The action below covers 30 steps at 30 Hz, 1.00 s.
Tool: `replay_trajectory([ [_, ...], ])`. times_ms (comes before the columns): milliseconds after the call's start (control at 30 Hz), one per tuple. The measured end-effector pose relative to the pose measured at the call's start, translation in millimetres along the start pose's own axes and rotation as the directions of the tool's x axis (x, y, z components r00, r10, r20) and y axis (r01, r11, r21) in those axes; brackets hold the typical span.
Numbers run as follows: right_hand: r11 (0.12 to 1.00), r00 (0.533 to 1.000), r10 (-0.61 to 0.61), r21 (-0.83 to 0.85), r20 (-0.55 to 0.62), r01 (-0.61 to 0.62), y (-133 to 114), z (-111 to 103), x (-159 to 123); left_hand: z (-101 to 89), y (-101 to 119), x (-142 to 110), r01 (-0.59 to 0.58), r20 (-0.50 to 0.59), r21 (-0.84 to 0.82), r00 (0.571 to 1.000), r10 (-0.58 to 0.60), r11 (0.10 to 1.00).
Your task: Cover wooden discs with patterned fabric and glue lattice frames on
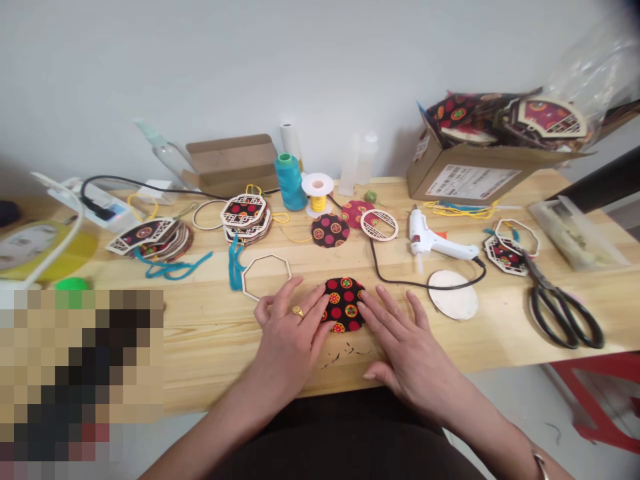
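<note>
A round black fabric piece [345,305] with red and yellow flower prints lies flat on the wooden table in front of me. My left hand [295,327] rests its fingertips on the piece's left edge, fingers stretched out; a gold ring is on one finger. On the right edge lie the fingertips of my right hand [405,337], also outstretched, with the thumb spread toward the table edge. Dark scraps [345,352] are scattered just below the fabric. Beside my left hand is an octagonal wooden frame [267,259], partly covered by the fingers.
A white glue gun [440,243] and its black cord lie behind my right hand, near a white oval disc [453,295]. Black-handled scissors [565,310] are at right. Stacked ornaments [245,217], a teal thread cone [290,183] and a cardboard box [465,177] stand farther back.
</note>
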State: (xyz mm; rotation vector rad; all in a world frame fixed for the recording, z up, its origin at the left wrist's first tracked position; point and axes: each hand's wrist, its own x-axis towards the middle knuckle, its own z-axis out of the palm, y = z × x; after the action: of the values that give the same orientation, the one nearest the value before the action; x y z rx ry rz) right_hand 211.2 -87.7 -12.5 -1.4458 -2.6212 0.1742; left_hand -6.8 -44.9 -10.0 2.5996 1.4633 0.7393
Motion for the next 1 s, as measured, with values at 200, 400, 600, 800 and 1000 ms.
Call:
replay_trajectory([
  [200,1.000,0.999,0.010,0.001,-0.038,-0.010,4.8,-9.9,14.0,-6.1,1.3,8.9,-0.006,0.059,-0.026,0.998,0.007,1.000],
  [400,0.999,1.000,-0.029,-0.017,-0.003,0.029,1.1,-5.5,31.0,-0.9,7.0,15.6,-0.016,0.143,-0.032,0.990,0.021,0.999],
  [600,0.999,0.999,-0.037,0.006,-0.006,0.037,1.1,-0.1,33.8,2.4,4.1,13.7,-0.013,0.153,-0.019,0.988,0.016,1.000],
  [800,0.999,0.999,-0.030,0.017,-0.012,0.030,0.6,0.3,34.1,1.2,5.6,13.7,0.002,0.162,-0.002,0.987,-0.002,1.000],
  [1000,1.000,1.000,-0.016,0.000,0.003,0.016,0.2,-0.1,33.3,3.5,4.9,12.1,0.008,0.146,-0.012,0.989,-0.006,1.000],
])
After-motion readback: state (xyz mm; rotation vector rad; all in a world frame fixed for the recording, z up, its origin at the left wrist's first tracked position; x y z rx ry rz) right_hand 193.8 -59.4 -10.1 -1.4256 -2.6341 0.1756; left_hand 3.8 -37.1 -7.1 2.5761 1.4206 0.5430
